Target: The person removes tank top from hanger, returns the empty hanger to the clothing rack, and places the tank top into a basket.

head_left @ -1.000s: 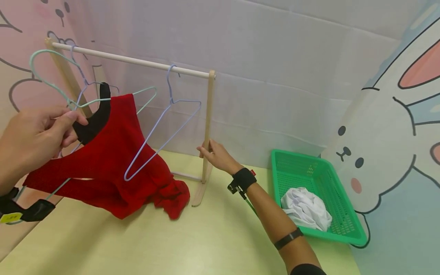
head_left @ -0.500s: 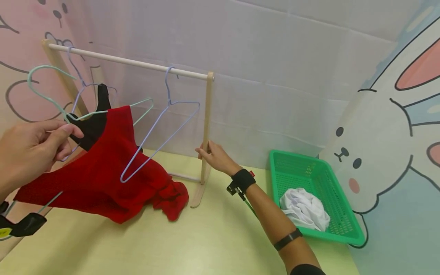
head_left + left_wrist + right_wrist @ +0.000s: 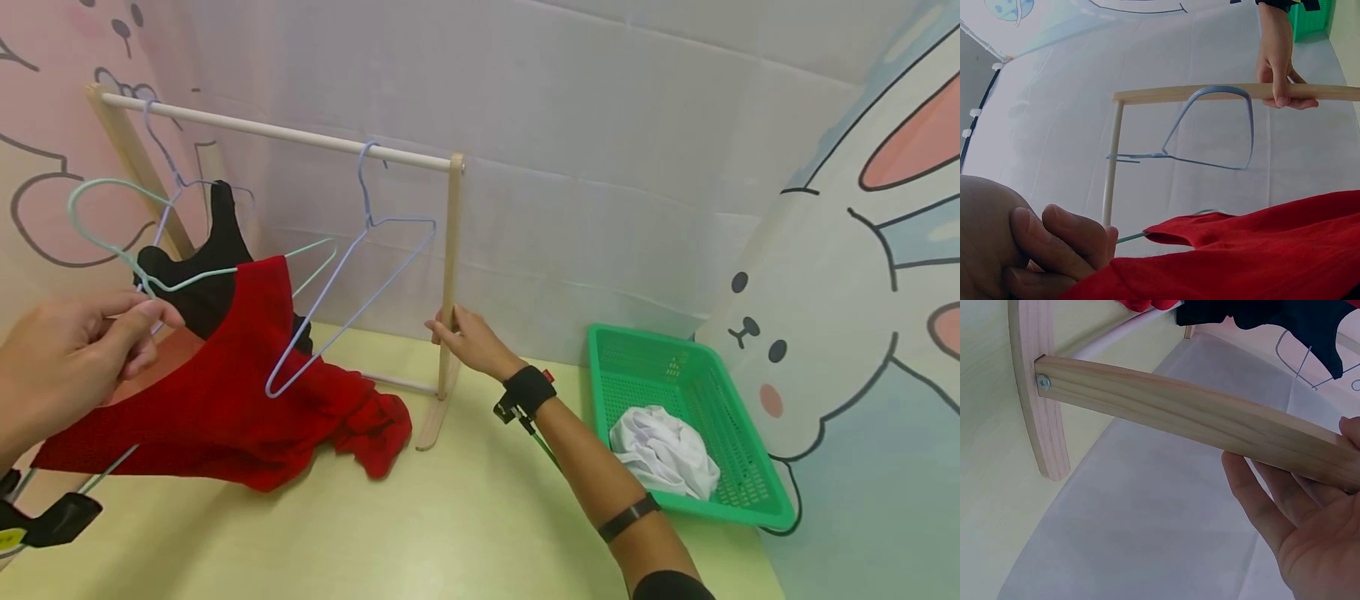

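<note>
My left hand (image 3: 82, 354) pinches a mint-green wire hanger (image 3: 204, 278) just below its hook. A red garment (image 3: 247, 400) hangs on that hanger, its lower end bunched on the table. The hook is apart from the rack's white rail (image 3: 270, 130). With my right hand (image 3: 480, 342) I grip the rack's right wooden post (image 3: 451, 250); the right wrist view shows fingers against the wood (image 3: 1166, 403). Behind the red garment, a black garment (image 3: 198, 292) hangs from a purple hanger, partly hidden. A bare purple hanger (image 3: 368, 221) hangs near the rail's right end.
To the right, a green basket (image 3: 697, 367) holds a crumpled white cloth (image 3: 663, 450). The pale yellow table (image 3: 420, 533) spreads in front of the rack. A white sheet (image 3: 600, 167) hangs behind, with printed rabbit panels at both sides.
My left hand has lowered the mint-green hanger and red garment, so more of the black garment shows. My right hand stays on the post.
</note>
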Motion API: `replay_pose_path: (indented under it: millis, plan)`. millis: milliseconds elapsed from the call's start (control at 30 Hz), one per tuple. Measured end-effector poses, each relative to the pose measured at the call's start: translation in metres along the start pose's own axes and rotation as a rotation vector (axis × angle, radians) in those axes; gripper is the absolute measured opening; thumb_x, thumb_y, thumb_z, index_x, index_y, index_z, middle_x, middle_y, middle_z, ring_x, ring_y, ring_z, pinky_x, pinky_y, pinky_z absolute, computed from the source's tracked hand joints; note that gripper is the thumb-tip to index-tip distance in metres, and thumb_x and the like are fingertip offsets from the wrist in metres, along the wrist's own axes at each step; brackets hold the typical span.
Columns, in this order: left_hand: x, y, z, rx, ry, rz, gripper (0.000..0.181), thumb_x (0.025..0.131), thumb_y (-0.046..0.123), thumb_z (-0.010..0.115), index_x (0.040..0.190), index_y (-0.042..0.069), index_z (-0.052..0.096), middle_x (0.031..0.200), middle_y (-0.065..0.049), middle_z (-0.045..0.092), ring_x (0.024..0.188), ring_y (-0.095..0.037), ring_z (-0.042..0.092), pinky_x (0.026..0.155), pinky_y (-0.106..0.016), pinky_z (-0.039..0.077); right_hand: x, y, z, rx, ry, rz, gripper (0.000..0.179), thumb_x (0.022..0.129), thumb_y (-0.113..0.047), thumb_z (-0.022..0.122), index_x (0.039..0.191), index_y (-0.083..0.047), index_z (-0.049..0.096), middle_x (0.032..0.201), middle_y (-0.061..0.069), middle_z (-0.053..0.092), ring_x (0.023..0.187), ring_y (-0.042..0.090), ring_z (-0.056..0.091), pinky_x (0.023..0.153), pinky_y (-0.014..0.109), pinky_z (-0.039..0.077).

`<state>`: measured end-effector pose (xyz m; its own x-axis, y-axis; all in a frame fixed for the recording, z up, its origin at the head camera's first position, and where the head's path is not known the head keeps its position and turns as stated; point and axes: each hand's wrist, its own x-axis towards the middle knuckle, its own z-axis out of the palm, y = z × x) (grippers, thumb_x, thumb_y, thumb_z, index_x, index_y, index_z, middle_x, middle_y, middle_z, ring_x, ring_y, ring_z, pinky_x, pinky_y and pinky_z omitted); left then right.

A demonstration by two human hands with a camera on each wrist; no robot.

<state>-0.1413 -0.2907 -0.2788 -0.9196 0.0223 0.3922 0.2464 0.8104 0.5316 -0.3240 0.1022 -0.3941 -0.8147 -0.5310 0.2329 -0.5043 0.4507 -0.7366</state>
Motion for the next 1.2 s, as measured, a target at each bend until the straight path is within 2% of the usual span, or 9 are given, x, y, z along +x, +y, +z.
replay_pose_path:
  millis: [133, 367, 633, 767, 900, 1033, 1133, 1200]
  plan:
    - [-0.004, -0.002, 0.003, -0.023, -0.009, 0.011, 0.03, 0.117, 0.018, 0.045, 0.111, -0.002, 0.066, 0.062, -0.002, 0.048, 0.044, -0.018, 0.04, 0.039, -0.03, 0.034, 0.0, -0.001, 0.001, -0.012, 0.019, 0.003, 0.021, 0.114, -0.026, 0.055, 0.113, -0.006, 0.057, 0.104, 0.016, 0.073, 0.098, 0.026, 0.07, 0.084, 0.035, 0.052]
    - [-0.009, -0.006, 0.006, -0.043, -0.016, 0.001, 0.03, 0.117, 0.019, 0.045, 0.108, 0.0, 0.066, 0.061, -0.001, 0.046, 0.043, -0.018, 0.038, 0.038, -0.031, 0.03, -0.001, -0.003, 0.003, -0.045, 0.043, 0.006, 0.02, 0.113, -0.025, 0.057, 0.112, -0.005, 0.058, 0.108, 0.014, 0.074, 0.098, 0.026, 0.071, 0.077, 0.032, 0.049]
    - [-0.013, -0.01, 0.01, -0.022, -0.032, -0.001, 0.031, 0.117, 0.019, 0.043, 0.114, -0.001, 0.066, 0.062, -0.001, 0.046, 0.044, -0.018, 0.038, 0.038, -0.031, 0.031, -0.001, 0.001, 0.006, -0.059, 0.057, 0.018, 0.022, 0.113, -0.029, 0.057, 0.114, -0.007, 0.058, 0.104, 0.012, 0.073, 0.092, 0.022, 0.071, 0.075, 0.031, 0.05]
    - [-0.012, -0.011, 0.01, -0.028, -0.032, -0.002, 0.031, 0.117, 0.019, 0.043, 0.115, -0.002, 0.066, 0.061, 0.0, 0.046, 0.045, -0.018, 0.038, 0.039, -0.031, 0.031, -0.001, 0.001, 0.006, -0.062, 0.072, 0.016, 0.023, 0.113, -0.03, 0.057, 0.117, -0.007, 0.058, 0.101, 0.014, 0.071, 0.087, 0.025, 0.067, 0.073, 0.033, 0.05]
    - [-0.011, -0.011, 0.011, -0.025, -0.037, -0.005, 0.032, 0.117, 0.019, 0.043, 0.117, -0.002, 0.067, 0.061, 0.0, 0.047, 0.045, -0.018, 0.038, 0.039, -0.031, 0.031, -0.001, 0.002, 0.006, -0.05, 0.093, 0.019, 0.032, 0.112, -0.032, 0.06, 0.129, -0.005, 0.054, 0.117, 0.016, 0.072, 0.103, 0.031, 0.069, 0.085, 0.042, 0.058]
    - [-0.012, -0.013, 0.012, -0.042, -0.044, 0.0, 0.03, 0.116, 0.016, 0.046, 0.117, -0.003, 0.068, 0.061, 0.0, 0.048, 0.045, -0.017, 0.037, 0.039, -0.03, 0.03, -0.005, 0.003, 0.009, -0.041, 0.152, 0.038, 0.056, 0.109, -0.037, 0.064, 0.148, -0.003, 0.044, 0.137, 0.019, 0.063, 0.126, 0.037, 0.061, 0.104, 0.054, 0.054]
    - [-0.013, -0.016, 0.012, -0.061, -0.052, 0.011, 0.028, 0.116, 0.014, 0.046, 0.115, -0.004, 0.068, 0.061, 0.001, 0.048, 0.045, -0.016, 0.038, 0.039, -0.03, 0.03, -0.01, 0.001, 0.013, -0.061, 0.235, 0.011, 0.072, 0.106, -0.037, 0.069, 0.159, -0.003, 0.033, 0.147, 0.02, 0.051, 0.135, 0.037, 0.054, 0.109, 0.053, 0.049]
    - [-0.015, -0.018, 0.014, -0.071, -0.061, 0.014, 0.028, 0.116, 0.015, 0.045, 0.113, -0.003, 0.067, 0.061, 0.001, 0.048, 0.044, -0.016, 0.039, 0.039, -0.03, 0.031, -0.013, 0.0, 0.016, -0.081, 0.316, -0.043, 0.078, 0.105, -0.035, 0.072, 0.162, -0.003, 0.028, 0.152, 0.021, 0.043, 0.136, 0.038, 0.051, 0.11, 0.052, 0.048]
